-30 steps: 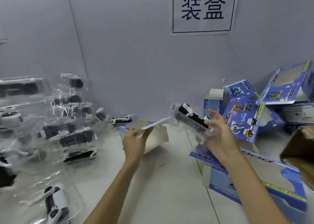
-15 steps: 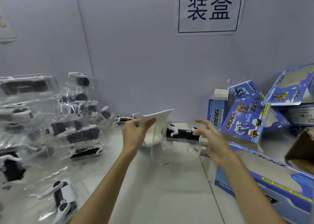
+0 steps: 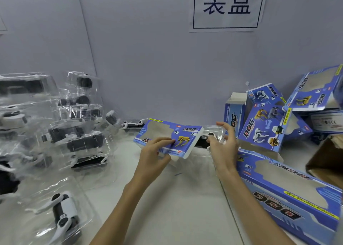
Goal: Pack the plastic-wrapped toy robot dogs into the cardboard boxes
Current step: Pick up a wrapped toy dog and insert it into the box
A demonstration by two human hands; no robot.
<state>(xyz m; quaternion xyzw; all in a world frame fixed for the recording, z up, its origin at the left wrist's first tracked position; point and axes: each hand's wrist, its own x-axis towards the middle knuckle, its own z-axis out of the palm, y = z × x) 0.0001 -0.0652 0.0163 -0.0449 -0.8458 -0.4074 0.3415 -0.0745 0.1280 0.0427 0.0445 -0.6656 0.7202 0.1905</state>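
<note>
Left hand [image 3: 154, 152] grips "DOG" box [image 3: 167, 137]; right hand [image 3: 222, 144] pinches wrapped toy dog [image 3: 206, 139].

Toy dog [image 3: 205, 139] mostly hidden behind box [image 3: 167, 137]; left pile [image 3: 37, 114] blurred.

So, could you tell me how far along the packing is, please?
Done: blue boxes are piled at right, contents unseen. In hand: left hand holds a box while right hand pushes a wrapped dog in. Left: many wrapped dogs still stacked at left.
</note>
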